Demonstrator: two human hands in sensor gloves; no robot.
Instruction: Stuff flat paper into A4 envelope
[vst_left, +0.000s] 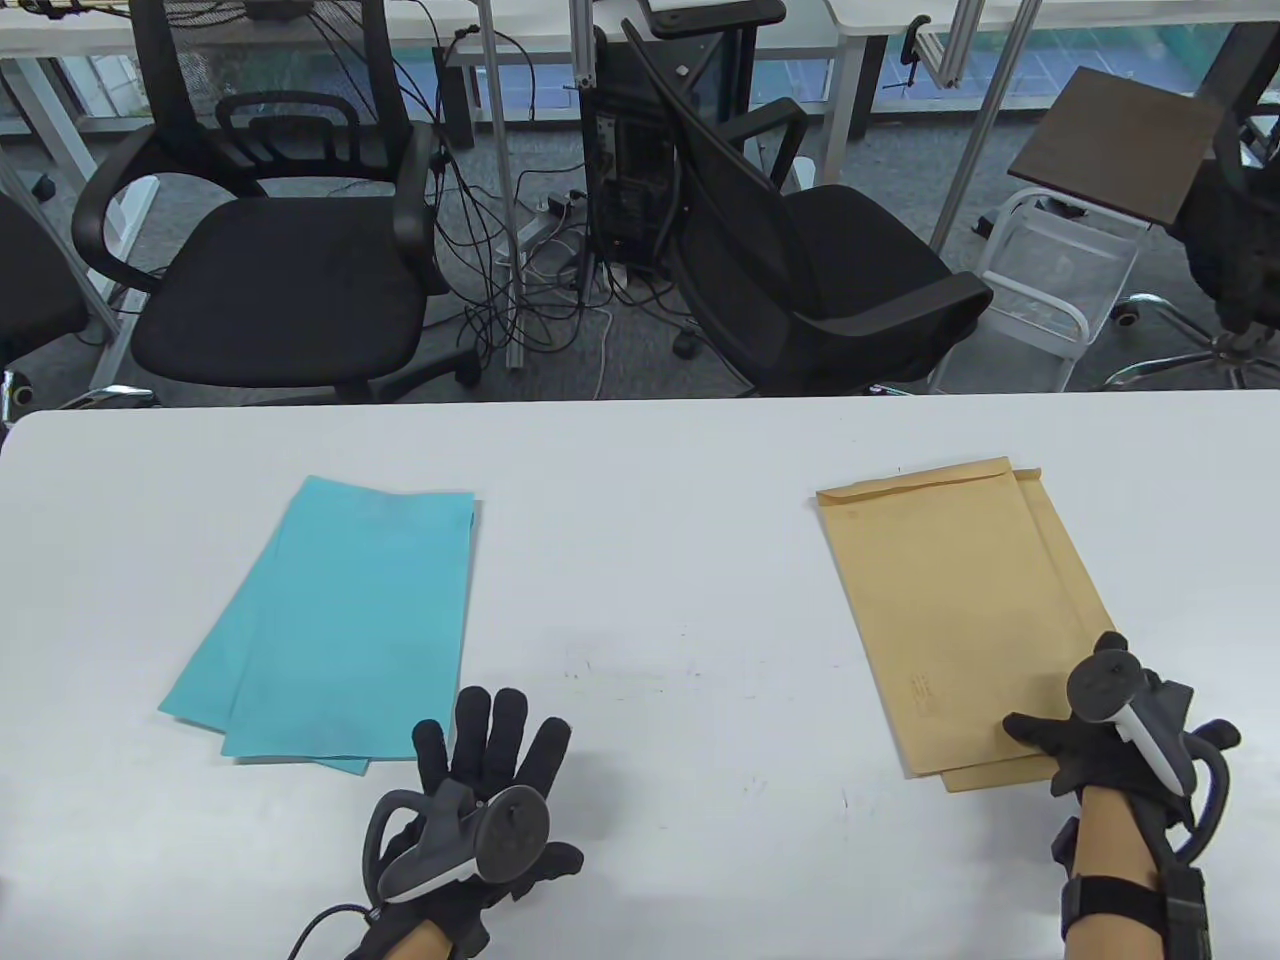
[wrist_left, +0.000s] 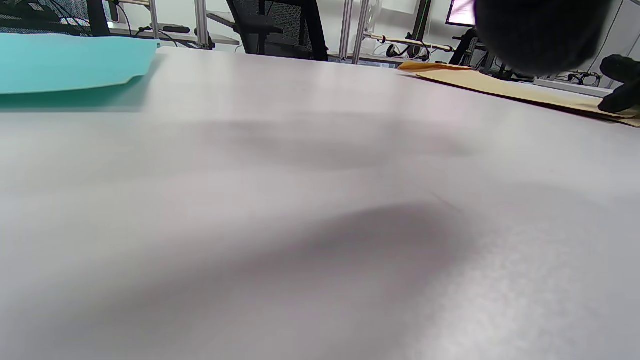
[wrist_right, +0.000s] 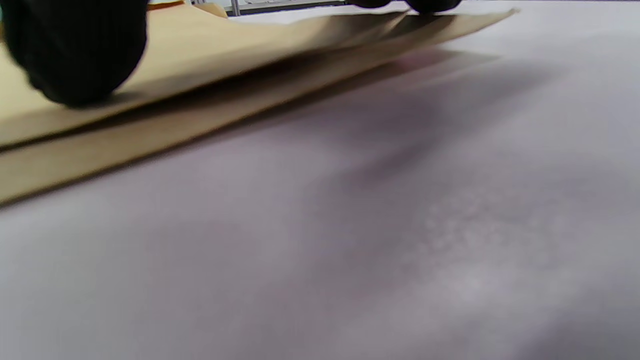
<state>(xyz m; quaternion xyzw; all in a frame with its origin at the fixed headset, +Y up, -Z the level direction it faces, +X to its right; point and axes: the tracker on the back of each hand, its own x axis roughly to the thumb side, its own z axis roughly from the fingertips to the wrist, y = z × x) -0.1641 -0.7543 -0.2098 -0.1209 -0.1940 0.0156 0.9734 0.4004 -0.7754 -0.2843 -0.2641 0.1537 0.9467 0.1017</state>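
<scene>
Two brown A4 envelopes (vst_left: 960, 610) lie stacked and a little offset on the right of the white table (vst_left: 640, 600); they also show in the right wrist view (wrist_right: 200, 65) and far off in the left wrist view (wrist_left: 500, 85). Turquoise paper sheets (vst_left: 340, 620) lie stacked on the left, also in the left wrist view (wrist_left: 70, 62). My right hand (vst_left: 1085, 740) rests on the near right corner of the top envelope, thumb (wrist_right: 75, 45) pressing on it. My left hand (vst_left: 490, 750) lies flat, fingers spread, on the table just right of the paper's near corner, holding nothing.
Beyond the table's far edge stand black office chairs (vst_left: 280, 290), a computer tower with cables (vst_left: 630, 190) and a white wire cart (vst_left: 1050, 290). Bare table lies between the paper and the envelopes.
</scene>
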